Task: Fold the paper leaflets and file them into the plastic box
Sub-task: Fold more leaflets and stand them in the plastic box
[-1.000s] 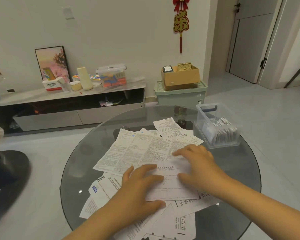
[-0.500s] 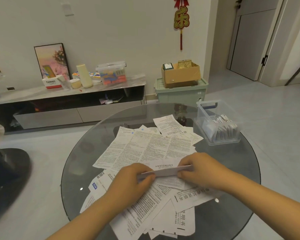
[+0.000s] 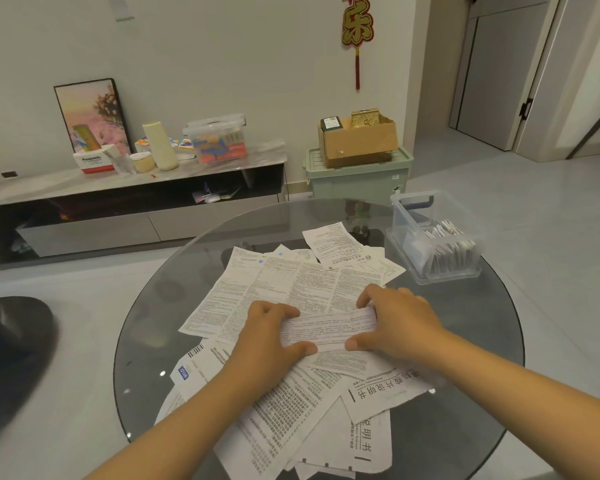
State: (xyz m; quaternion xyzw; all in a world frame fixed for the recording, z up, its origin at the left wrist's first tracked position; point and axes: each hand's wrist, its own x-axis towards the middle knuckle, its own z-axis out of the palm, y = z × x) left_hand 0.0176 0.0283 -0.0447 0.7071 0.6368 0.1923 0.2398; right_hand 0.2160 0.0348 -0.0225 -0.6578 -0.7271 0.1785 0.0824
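From the head camera, you have one folded leaflet point(image 3: 329, 327) lying on top of the loose pile of leaflets point(image 3: 291, 341) in the middle of the round glass bench point(image 3: 465, 323). Your left hand point(image 3: 267, 336) grips its left end, fingers curled over the far edge and thumb pressing the near edge; your right hand point(image 3: 397, 322) grips the right end the same way.

Expect thin printed paper: very light, limp and easily creased. It will likely slide on the sheets beneath it, and those would probably skate on the glass too, so press down as you crease instead of pushing sideways. Hold it at the two short ends as you do now, then run a finger along the fold to set it. For lifting, pinching the creased edge should keep the layers from springing open. Torn-looking margins on nearby sheets suggest it rips if tugged.

The plastic box point(image 3: 433, 233) stands at the far right of the bench, well apart from your hands, with folded leaflets already filed upright inside. Slip this one in edge-first beside them.
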